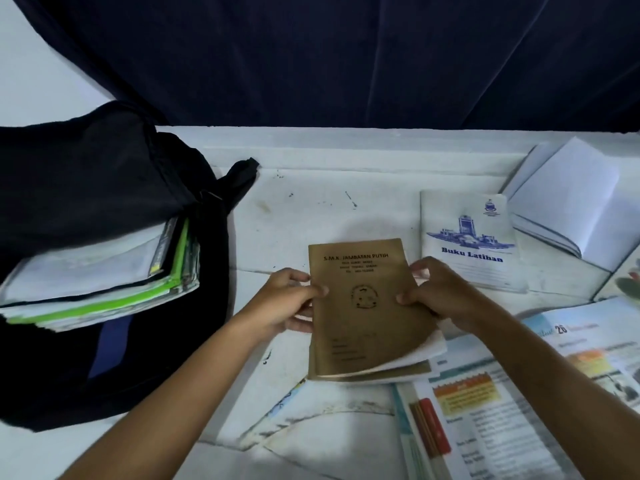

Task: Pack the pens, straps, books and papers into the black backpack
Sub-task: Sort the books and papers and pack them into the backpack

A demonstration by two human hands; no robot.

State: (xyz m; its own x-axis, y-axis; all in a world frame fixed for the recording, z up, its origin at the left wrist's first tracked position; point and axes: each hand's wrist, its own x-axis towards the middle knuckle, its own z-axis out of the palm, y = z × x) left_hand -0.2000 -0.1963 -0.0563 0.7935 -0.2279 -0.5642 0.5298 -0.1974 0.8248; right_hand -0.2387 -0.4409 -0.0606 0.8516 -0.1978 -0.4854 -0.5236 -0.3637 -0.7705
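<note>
Brown and thin, a school exercise book (363, 303) is held up over the white table (294, 209) by both hands. The left hand (291, 303) grips its left edge, thumb on the cover and fingers curled under. The right hand (440, 296) grips the right edge the same way — thumb on top, fingers behind. More thin books (408, 370) sit right under the brown one, and their bottom corners stick out at the lower right.

On the left side of the table lies the black backpack (86, 188), open at the mouth. A stack of papers and folders (100, 282) pokes out of it, some with bright green edges. A black strap (242, 174) sticks up from the bag's top.

To the right of the brown book lies a white exercise book (467, 240) with blue words, "Buku Latihan", and a blue drawing of a building. Past it, at the far right, an open notebook (571, 199) shows blank white pages. Near the person's right arm, an open textbook (502, 403) with coloured pictures and boxes lies flat on the table. A dark blue curtain (346, 57) hangs behind the table.
</note>
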